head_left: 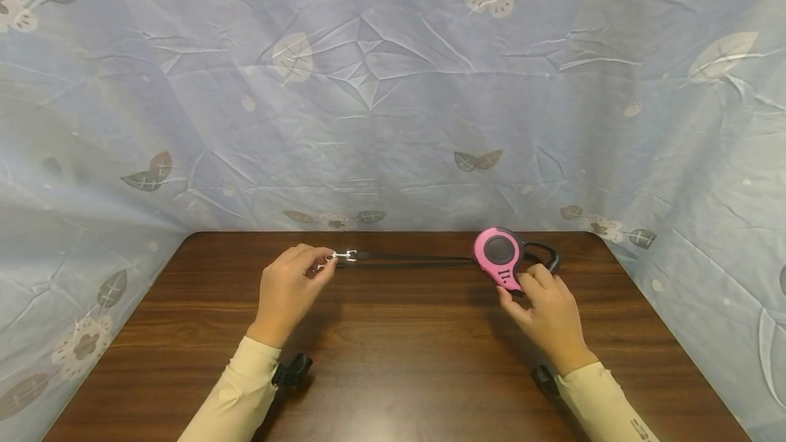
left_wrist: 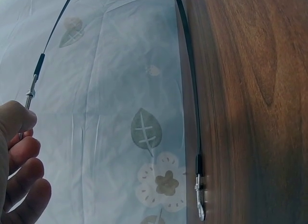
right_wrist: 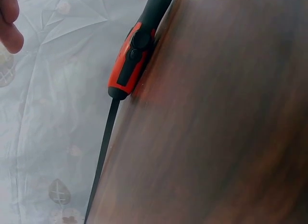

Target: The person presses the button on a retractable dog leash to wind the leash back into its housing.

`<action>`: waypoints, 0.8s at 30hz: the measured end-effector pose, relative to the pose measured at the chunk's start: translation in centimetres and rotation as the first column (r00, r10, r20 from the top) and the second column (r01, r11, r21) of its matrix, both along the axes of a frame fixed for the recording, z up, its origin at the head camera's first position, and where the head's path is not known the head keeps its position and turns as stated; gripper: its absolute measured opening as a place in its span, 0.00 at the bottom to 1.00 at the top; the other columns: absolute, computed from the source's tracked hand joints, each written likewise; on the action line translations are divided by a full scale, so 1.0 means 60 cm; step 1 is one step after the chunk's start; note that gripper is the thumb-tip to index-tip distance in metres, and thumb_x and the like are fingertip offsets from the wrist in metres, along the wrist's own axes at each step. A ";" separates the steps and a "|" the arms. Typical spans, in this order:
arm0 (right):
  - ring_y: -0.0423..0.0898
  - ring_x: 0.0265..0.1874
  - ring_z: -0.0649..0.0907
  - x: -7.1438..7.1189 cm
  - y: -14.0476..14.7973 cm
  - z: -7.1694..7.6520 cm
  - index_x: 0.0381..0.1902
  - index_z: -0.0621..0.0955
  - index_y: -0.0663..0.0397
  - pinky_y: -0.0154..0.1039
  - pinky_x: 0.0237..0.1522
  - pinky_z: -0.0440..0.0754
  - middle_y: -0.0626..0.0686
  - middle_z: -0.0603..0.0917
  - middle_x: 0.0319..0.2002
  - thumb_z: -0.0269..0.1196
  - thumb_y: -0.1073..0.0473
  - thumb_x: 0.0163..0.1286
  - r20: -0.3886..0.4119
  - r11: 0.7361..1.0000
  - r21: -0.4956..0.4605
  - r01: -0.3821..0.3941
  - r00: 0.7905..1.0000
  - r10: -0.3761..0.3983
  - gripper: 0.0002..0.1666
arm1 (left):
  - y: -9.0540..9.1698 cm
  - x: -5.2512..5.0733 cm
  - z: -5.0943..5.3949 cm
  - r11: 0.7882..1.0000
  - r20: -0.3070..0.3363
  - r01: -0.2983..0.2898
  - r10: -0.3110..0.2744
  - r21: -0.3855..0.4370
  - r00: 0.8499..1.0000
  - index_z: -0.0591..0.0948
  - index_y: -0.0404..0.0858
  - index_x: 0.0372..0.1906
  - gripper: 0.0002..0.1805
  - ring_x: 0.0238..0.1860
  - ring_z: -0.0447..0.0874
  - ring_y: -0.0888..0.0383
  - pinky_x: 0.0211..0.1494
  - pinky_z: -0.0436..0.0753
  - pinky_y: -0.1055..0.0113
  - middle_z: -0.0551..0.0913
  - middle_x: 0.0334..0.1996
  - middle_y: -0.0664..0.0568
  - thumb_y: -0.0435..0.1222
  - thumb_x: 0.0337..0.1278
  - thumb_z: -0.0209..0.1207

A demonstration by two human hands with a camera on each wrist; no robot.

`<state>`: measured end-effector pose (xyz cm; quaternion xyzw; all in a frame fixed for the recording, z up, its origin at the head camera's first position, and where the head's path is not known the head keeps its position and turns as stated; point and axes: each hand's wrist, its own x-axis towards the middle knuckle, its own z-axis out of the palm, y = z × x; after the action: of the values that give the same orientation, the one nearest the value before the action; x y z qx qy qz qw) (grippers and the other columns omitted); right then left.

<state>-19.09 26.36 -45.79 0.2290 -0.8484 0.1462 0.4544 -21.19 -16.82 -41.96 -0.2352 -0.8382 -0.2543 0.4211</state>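
My left hand pinches the silver snap hook of a retractable dog leash between thumb and forefinger. From this hook a thin black strap runs taut to the right into the pink leash case. My right hand grips the lower end of that case, which stands raised above the table. Behind lies a second retractable leash, its red and black case on the table in the right wrist view. Its own strap and silver hook rest along the far table edge in the left wrist view.
A brown wood-grain table spreads beneath both hands. Bluish-grey cloth with flowers and leaves hangs behind it and at both sides. Each wrist wears a black camera mount.
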 end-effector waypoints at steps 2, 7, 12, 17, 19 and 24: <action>0.50 0.21 0.70 0.000 -0.002 0.000 0.28 0.78 0.58 0.47 0.24 0.69 0.53 0.74 0.30 0.55 0.36 0.74 -0.001 1.000 0.002 -0.004 1.000 0.004 0.30 | 0.001 0.000 -0.001 1.000 0.004 0.004 -0.004 -0.003 1.000 0.90 0.40 0.37 0.04 0.28 0.84 0.59 0.27 0.82 0.63 0.88 0.29 0.54 0.35 0.58 0.70; 0.49 0.21 0.69 0.001 -0.005 0.001 0.28 0.78 0.58 0.46 0.22 0.69 0.53 0.75 0.30 0.55 0.37 0.74 -0.009 1.000 0.009 -0.011 1.000 0.012 0.29 | 0.004 0.000 -0.002 1.000 0.013 0.009 -0.008 -0.006 1.000 0.90 0.40 0.37 0.04 0.28 0.85 0.60 0.28 0.83 0.63 0.88 0.30 0.55 0.35 0.57 0.70; 0.48 0.20 0.68 0.001 -0.007 0.001 0.27 0.77 0.58 0.45 0.21 0.69 0.53 0.76 0.30 0.55 0.38 0.74 -0.021 1.000 0.017 -0.020 1.000 0.020 0.29 | 0.007 0.002 0.000 1.000 0.013 0.010 -0.009 -0.009 1.000 0.90 0.41 0.37 0.04 0.28 0.85 0.60 0.27 0.83 0.63 0.88 0.30 0.55 0.36 0.57 0.71; 0.47 0.19 0.67 -0.002 -0.008 -0.002 0.27 0.77 0.58 0.44 0.19 0.68 0.53 0.76 0.30 0.55 0.39 0.74 -0.049 0.999 0.011 -0.032 0.998 0.033 0.28 | 0.009 0.003 0.000 1.000 0.009 0.013 -0.013 -0.016 1.000 0.90 0.41 0.37 0.04 0.29 0.85 0.60 0.28 0.83 0.63 0.88 0.30 0.56 0.35 0.57 0.71; 0.46 0.20 0.66 -0.003 -0.008 -0.002 0.26 0.77 0.57 0.44 0.19 0.67 0.52 0.76 0.30 0.55 0.39 0.74 -0.052 0.999 0.012 -0.033 0.998 0.034 0.28 | 0.009 0.003 0.000 1.000 0.007 0.014 -0.014 -0.016 1.000 0.90 0.40 0.37 0.04 0.29 0.85 0.60 0.28 0.83 0.63 0.88 0.30 0.56 0.35 0.56 0.72; 0.46 0.20 0.66 -0.003 -0.010 -0.003 0.27 0.77 0.57 0.44 0.20 0.67 0.52 0.76 0.31 0.55 0.39 0.74 -0.051 0.999 0.013 -0.035 0.998 0.036 0.28 | 0.010 0.002 -0.002 1.000 0.007 0.014 -0.014 -0.015 1.000 0.90 0.41 0.37 0.05 0.29 0.85 0.59 0.28 0.83 0.62 0.87 0.30 0.56 0.36 0.56 0.71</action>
<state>-19.25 25.78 -45.94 0.2503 -0.8332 0.1433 0.4718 -21.09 -16.23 -42.10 -0.2433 -0.8399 -0.2519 0.4147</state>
